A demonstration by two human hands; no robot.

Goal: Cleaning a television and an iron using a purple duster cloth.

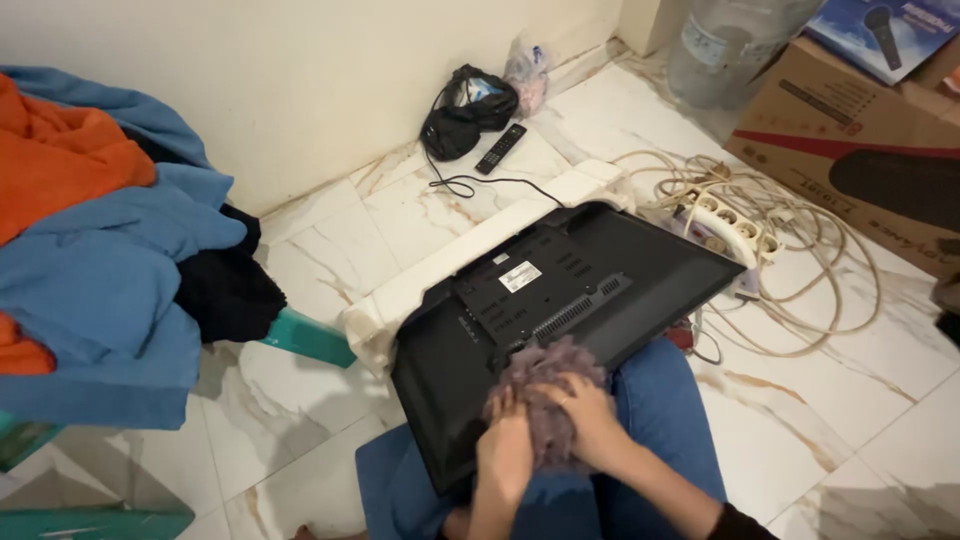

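Left hand (505,447) and right hand (585,418) both clenched into fluffy mauve cleaning cloth (548,385), pressed on ribbed black plastic television back (560,290), white foam block (480,250) on far side, marble-veined floor tiles (830,400).

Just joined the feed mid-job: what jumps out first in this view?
A flat black television lies back-up across the person's lap, bottom centre, with the left hand and right hand pressing a fluffy mauve cloth onto it. Left, orange and blue laundry is heaped; right, a power strip sits among tangled cable.

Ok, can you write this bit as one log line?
left hand: on fluffy purple cloth | right hand: on cloth | cloth: on black TV back | TV: across lap
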